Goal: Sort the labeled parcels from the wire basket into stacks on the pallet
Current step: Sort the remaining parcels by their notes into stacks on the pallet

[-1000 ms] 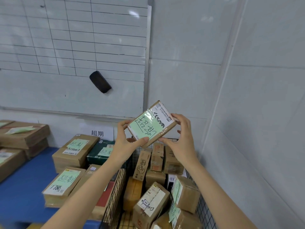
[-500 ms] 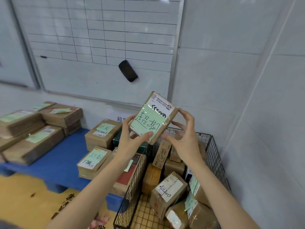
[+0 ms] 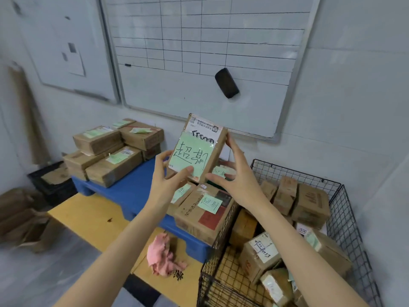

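At the far left, a low stack of brown parcels [image 3: 106, 151], each with a green slip on top, sits on the blue pallet [image 3: 132, 191]; it looks like one sorted group, with bare pallet beside it for more. A pink rag [image 3: 164, 255] lies on the floor in front of the pallet. Above the pallet's near end, the left hand [image 3: 170, 180] pinches the held parcel [image 3: 199, 149], thumb on the lower edge of its green label and fingers behind. This leaves the handwriting uncovered, likely so it can be read before a stack is chosen. The parcel is raised in the air, tilted, with its face toward the camera, clear of both pallet and basket. The right hand [image 3: 234, 173] is spread, its straight fingers resting along the parcel's right edge to steady it rather than grip it. Below the hands, a larger box [image 3: 205, 211] with a similar green note lies on the pallet, a probable match. On the right, the wire basket [image 3: 345, 218] holds unsorted parcels [image 3: 311, 202] tumbled at odd angles.
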Action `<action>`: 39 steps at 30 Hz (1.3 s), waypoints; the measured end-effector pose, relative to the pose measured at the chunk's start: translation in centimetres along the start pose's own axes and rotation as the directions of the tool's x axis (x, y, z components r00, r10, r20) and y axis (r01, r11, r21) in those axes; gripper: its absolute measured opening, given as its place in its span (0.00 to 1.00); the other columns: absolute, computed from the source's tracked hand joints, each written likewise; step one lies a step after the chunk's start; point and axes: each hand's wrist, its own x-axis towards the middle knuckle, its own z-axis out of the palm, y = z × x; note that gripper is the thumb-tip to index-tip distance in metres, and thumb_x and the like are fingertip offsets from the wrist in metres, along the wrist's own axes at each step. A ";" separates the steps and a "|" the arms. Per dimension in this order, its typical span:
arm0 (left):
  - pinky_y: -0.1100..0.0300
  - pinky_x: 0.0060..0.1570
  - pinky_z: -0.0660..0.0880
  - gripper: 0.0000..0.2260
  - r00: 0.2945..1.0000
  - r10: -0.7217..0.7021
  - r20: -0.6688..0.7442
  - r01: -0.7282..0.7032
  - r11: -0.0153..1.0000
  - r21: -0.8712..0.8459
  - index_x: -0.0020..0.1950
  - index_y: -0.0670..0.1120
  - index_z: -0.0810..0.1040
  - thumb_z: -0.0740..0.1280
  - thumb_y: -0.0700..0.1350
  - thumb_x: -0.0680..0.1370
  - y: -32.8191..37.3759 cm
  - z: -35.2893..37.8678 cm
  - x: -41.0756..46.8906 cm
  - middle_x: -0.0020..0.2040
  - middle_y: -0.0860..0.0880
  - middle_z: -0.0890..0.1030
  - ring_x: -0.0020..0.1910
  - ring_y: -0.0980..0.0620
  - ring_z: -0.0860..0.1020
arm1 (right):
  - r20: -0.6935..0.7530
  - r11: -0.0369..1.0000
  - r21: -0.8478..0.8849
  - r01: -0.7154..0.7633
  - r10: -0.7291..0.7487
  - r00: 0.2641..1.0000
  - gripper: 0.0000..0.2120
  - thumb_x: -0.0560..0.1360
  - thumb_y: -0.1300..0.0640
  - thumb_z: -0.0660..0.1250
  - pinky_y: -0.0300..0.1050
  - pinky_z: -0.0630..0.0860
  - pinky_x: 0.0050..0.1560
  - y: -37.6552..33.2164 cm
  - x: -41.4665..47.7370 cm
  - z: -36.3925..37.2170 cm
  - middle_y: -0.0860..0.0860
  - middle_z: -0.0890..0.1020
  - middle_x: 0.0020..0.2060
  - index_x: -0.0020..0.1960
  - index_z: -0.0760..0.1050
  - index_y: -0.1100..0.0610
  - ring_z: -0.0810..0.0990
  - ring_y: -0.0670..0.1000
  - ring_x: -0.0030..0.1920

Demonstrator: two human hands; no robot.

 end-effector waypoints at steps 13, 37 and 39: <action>0.51 0.52 0.77 0.19 0.998 -0.005 0.061 -0.004 0.990 0.143 0.60 0.60 0.68 0.73 0.56 0.73 -2.5 -10.7 7.4 0.60 0.52 0.79 0.53 0.54 0.80 | 0.108 0.991 -0.083 -0.106 0.115 0.987 0.47 0.72 0.51 0.76 0.55 0.69 0.70 -0.5 8.2 8.1 0.46 0.68 0.73 0.80 0.48 0.41 0.71 0.48 0.69; 0.55 0.55 0.75 0.25 0.906 -0.307 0.290 0.201 0.917 0.344 0.66 0.65 0.65 0.72 0.56 0.73 -18.4 -24.5 21.3 0.60 0.62 0.79 0.60 0.64 0.74 | -0.045 0.885 -0.207 -0.418 0.418 0.907 0.35 0.79 0.54 0.69 0.42 0.60 0.73 8.6 15.9 27.7 0.38 0.60 0.74 0.79 0.55 0.45 0.60 0.40 0.74; 0.48 0.58 0.75 0.25 0.889 -0.381 0.253 0.274 0.886 0.374 0.65 0.64 0.66 0.71 0.58 0.71 -20.3 -25.1 21.1 0.61 0.59 0.79 0.60 0.60 0.75 | -0.021 0.854 -0.270 -0.445 0.456 0.890 0.33 0.80 0.52 0.67 0.42 0.58 0.75 9.8 15.5 27.4 0.43 0.60 0.77 0.79 0.55 0.47 0.59 0.41 0.75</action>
